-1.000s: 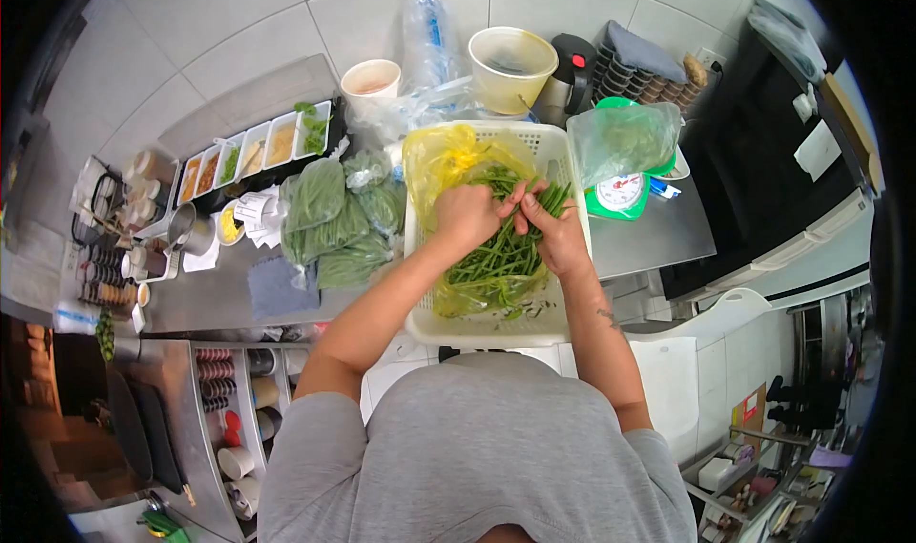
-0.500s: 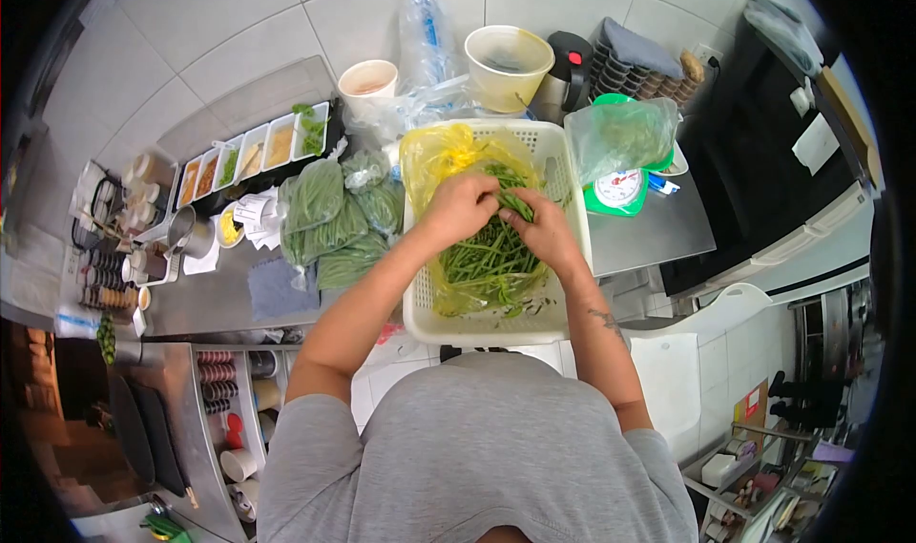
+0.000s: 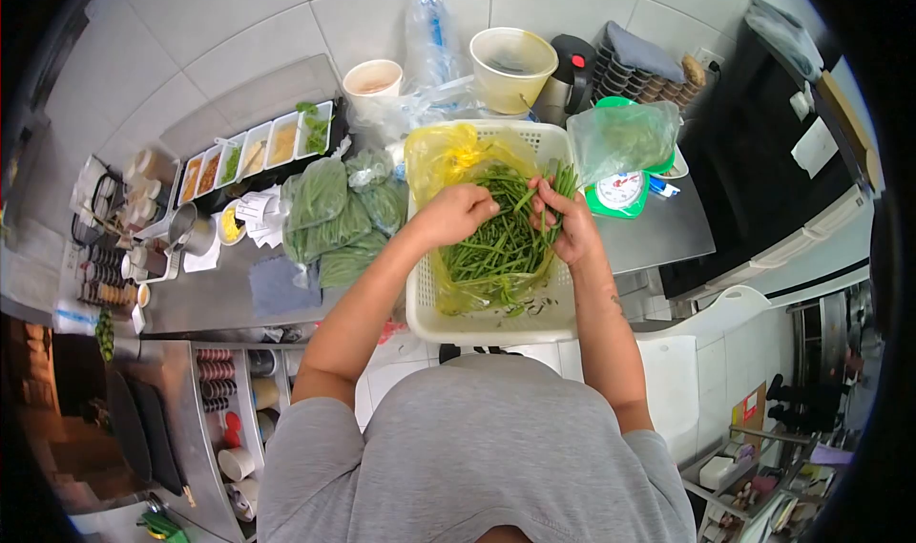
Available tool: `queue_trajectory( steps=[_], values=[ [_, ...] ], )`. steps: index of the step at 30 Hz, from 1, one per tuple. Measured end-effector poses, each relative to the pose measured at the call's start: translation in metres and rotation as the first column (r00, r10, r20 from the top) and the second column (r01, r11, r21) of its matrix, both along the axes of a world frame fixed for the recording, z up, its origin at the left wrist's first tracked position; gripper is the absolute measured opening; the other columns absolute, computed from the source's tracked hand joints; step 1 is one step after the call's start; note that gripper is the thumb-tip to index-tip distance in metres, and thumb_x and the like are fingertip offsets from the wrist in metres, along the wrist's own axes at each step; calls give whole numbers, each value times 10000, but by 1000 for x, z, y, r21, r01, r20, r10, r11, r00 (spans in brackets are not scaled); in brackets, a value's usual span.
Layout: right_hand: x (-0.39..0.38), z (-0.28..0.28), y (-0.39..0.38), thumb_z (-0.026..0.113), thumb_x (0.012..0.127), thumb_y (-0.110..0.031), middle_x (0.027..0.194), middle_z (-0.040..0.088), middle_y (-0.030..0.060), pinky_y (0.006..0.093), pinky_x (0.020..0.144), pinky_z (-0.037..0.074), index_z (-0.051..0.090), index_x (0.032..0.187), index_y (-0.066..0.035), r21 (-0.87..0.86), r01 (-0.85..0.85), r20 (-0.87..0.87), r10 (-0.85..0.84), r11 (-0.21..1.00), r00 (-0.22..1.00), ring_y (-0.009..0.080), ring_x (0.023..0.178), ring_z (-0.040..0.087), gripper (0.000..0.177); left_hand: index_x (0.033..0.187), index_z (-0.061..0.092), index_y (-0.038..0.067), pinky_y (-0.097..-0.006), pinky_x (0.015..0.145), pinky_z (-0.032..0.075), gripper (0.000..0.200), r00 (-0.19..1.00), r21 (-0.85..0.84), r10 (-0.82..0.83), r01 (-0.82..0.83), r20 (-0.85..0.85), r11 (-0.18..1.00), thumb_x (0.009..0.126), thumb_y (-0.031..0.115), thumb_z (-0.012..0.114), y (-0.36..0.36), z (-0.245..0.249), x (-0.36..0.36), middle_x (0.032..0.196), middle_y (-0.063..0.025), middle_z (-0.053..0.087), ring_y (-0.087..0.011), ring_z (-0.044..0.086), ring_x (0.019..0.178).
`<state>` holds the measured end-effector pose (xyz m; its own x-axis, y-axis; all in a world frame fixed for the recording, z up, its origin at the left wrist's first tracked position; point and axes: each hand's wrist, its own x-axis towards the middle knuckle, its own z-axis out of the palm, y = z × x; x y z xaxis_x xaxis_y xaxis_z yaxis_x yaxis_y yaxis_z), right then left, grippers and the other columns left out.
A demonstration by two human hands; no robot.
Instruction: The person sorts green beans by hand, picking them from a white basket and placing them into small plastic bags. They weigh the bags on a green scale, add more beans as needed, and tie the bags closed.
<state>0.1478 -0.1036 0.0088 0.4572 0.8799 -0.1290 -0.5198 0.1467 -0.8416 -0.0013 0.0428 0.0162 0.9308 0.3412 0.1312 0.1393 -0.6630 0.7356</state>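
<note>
What the left hand point(image 3: 452, 218) perhaps pinches is hidden, the scale dial point(image 3: 619, 191) unreadably small.

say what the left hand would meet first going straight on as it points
Most likely the green stalks in the yellow plastic bag, right by the left hand; depth is unclear, so they may touch.

No text can be read, even on the scale dial point(image 3: 620, 191).

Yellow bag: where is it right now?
Head view, centre: the yellow bag lies inside the white perforated basket, around the green stems, left of the green scale.
</note>
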Motion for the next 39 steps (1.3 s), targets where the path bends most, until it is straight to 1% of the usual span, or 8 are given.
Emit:
queue_trajectory(
  steps=[7,13,16,23,28,33,36,39],
  values=[
    [-5,0,3,595,878,-184,667,526,-2,209,479,320,584,932,-37,12,18,27,-18,1000,999,62,530,392,157,805,624,17,-318,617,456,189,991,-236,126,-111,46,965,822,204,615,-27,-1,9,690,-105,608,-206,562,616],
    [-29,2,4,620,866,-166,730,571,-16,198,516,326,624,905,-57,-53,3,485,23,999,874,50,586,441,116,741,639,25,-427,616,476,132,974,435,210,-225,83,872,770,146,597,-24,-17,17,644,-138,596,-307,592,617],
    [-38,7,5,568,901,-182,697,526,-27,211,528,322,591,894,-64,-41,58,500,-30,997,866,59,588,433,120,786,667,60,-457,696,477,102,856,440,223,5,-466,898,756,134,603,1,-1,17,751,-151,617,-326,606,749],
    [-14,-11,9,565,906,-188,703,516,-12,227,563,342,541,876,-80,17,28,179,-30,999,983,70,656,467,115,902,690,101,-416,861,400,207,799,676,12,501,-601,540,715,93,603,15,-8,-19,997,-104,579,-292,512,1009],
    [-33,-10,11,633,852,-150,774,580,29,284,717,430,611,948,-34,-150,20,671,87,989,736,158,778,551,152,892,687,105,-408,872,374,232,872,661,-37,398,-489,636,681,50,608,17,-9,-18,956,-83,568,-270,500,1005],
    [-38,-20,19,651,827,-125,866,614,79,313,709,456,630,1030,-18,-24,68,967,6,997,255,172,790,581,230,851,658,70,-372,806,409,179,984,547,-157,180,-90,818,684,34,606,11,17,-13,893,-79,562,-262,512,944],
    [-38,-6,16,636,846,-132,765,604,47,275,614,451,617,1018,-8,-343,24,680,231,939,696,126,666,575,212,851,633,40,-337,735,434,134,997,277,-25,2,78,961,721,34,604,6,8,-6,838,-78,548,-236,532,839],
    [-35,-8,15,632,855,-145,683,574,4,229,540,423,602,977,-13,-214,-30,607,157,976,779,83,573,540,182,859,619,17,-310,677,449,109,977,-307,175,-132,119,943,757,41,591,-4,0,-5,801,-79,560,-217,542,719]
  ],
)
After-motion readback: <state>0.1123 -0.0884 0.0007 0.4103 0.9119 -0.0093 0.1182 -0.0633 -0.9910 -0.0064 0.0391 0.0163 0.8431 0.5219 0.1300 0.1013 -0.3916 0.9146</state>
